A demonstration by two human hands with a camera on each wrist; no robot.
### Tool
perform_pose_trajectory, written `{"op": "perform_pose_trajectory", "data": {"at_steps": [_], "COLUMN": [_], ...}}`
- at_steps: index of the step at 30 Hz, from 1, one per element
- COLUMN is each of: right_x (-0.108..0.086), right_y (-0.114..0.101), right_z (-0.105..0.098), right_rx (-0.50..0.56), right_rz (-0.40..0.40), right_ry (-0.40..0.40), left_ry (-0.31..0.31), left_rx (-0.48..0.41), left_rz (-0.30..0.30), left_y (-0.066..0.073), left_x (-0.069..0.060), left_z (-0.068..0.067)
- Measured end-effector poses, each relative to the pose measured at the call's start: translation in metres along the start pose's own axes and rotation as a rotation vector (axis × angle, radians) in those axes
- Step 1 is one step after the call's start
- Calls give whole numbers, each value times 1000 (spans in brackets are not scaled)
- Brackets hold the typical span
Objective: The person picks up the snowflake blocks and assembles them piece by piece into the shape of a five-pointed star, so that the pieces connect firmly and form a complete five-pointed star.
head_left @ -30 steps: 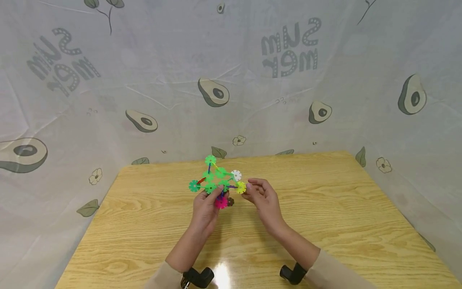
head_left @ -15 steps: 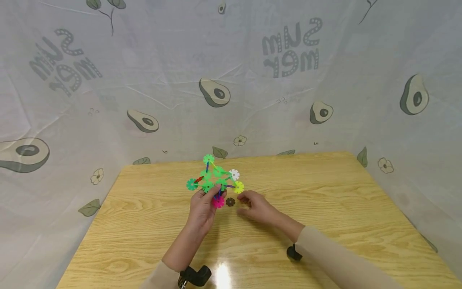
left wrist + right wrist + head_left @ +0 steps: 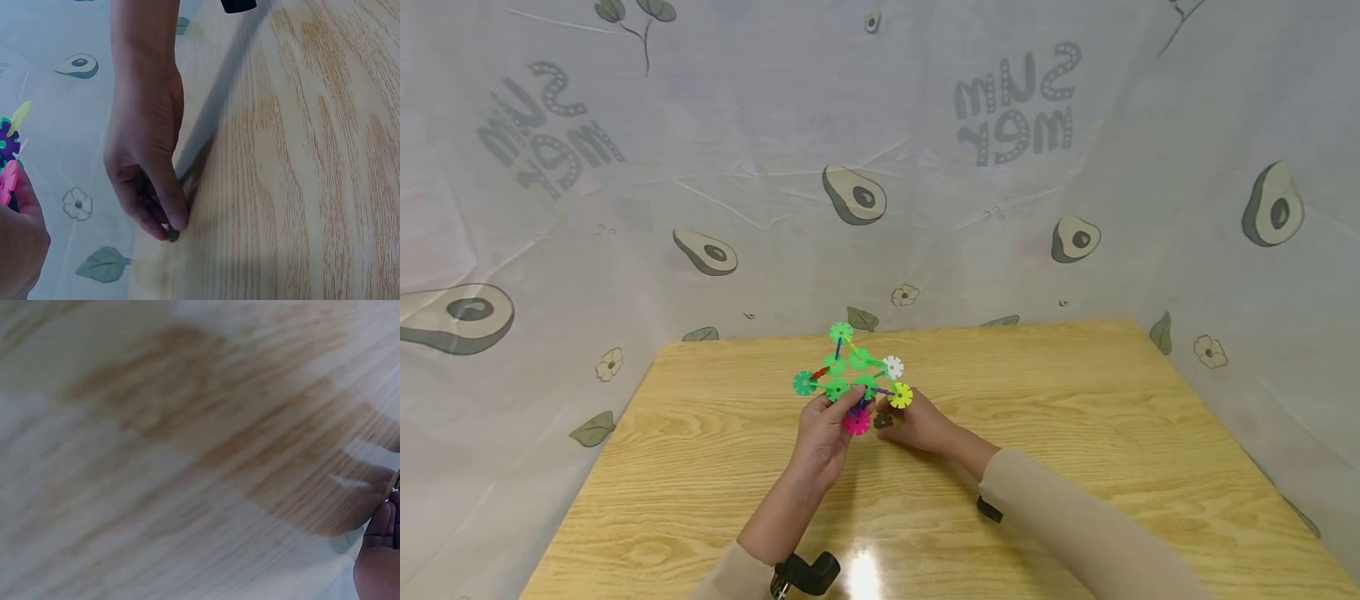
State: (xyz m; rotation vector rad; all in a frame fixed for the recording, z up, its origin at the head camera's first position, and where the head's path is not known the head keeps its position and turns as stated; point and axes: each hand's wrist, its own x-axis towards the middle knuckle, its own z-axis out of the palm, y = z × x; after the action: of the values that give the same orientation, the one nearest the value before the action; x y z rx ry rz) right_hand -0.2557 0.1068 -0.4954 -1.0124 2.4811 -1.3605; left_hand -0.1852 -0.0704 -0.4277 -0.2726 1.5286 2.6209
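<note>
In the head view my left hand (image 3: 822, 435) holds a frame of linked plastic snowflake discs (image 3: 837, 389) above the table, its thumb over the lower middle. Green discs make up most of the frame, with a white disc (image 3: 892, 367), a yellow disc (image 3: 900, 395) and a pink disc (image 3: 857, 422) at its edges. Just right of the pink one, my right hand (image 3: 925, 427) pinches a loose brown snowflake disc (image 3: 883, 422). The left wrist view shows this brown disc (image 3: 173, 235) edge-on between thumb and fingertips, at the tabletop.
The wooden table (image 3: 1060, 392) reaches back to a pale curtain (image 3: 775, 108) printed with avocados. A black wrist camera (image 3: 808, 573) sits on the left wrist. Part of a hand (image 3: 377, 562) shows at the right edge of the right wrist view.
My right hand has left the yellow disc's side, moved down and left to the brown disc on the table, and now pinches it, turned. My left hand still holds the frame.
</note>
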Motion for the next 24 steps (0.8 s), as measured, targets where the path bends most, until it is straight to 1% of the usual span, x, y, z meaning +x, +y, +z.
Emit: {"op": "perform_pose_trajectory", "data": {"at_steps": [3, 8, 10, 14, 16, 20, 24], "right_x": [0, -3, -4, -6, -8, -14, -22], "right_y": [0, -1, -2, -1, 0, 1, -4], "right_z": [-1, -1, -1, -1, -1, -4, -9], "right_rx": [-11, 48, 36, -1, 0, 37, 76], "right_rz": [24, 42, 36, 54, 83, 154, 223], "right_ry": [-9, -22, -19, -6, 1, 15, 74], "left_ry": [-2, -3, -4, -5, -2, 12, 12], "left_rx": [5, 6, 3, -1, 2, 15, 18], "left_rz": [-3, -4, -4, -3, 0, 8, 20], "left_y": [0, 0, 0, -1, -2, -2, -2], "left_x": [0, 1, 1, 1, 1, 1, 2], "left_z": [0, -1, -1, -1, -2, -3, -5]}}
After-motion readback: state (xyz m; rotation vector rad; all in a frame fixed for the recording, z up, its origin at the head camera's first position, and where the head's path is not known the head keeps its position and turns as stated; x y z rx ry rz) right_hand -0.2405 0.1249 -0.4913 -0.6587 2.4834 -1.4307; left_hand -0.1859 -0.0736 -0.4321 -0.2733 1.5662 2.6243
